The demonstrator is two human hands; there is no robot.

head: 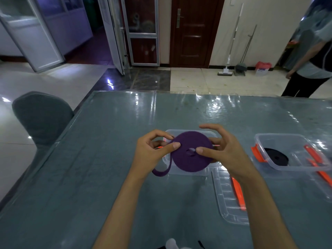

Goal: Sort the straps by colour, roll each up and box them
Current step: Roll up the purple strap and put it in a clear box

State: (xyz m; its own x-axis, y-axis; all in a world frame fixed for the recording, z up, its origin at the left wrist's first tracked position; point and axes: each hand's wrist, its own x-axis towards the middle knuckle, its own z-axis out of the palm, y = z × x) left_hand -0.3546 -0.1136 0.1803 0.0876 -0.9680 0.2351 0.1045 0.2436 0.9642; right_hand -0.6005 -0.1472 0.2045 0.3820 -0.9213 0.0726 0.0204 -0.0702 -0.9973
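A purple strap [186,159], wound into a flat disc, is held above a clear plastic box [167,159] with orange clips. My left hand [152,153] pinches the roll's left edge between thumb and fingers. My right hand [222,150] holds the right side, thumb pressing near the centre hole. A loose purple tail hangs from the lower left of the roll onto the table. A second clear box [294,153] at the right holds a rolled black strap [277,158].
A clear lid [228,200] with an orange clip lies in front of the first box. The table [89,177] has a grey-green glossy cover. A grey chair [41,115] stands at the left edge. A person [312,56] stands beyond the far right corner.
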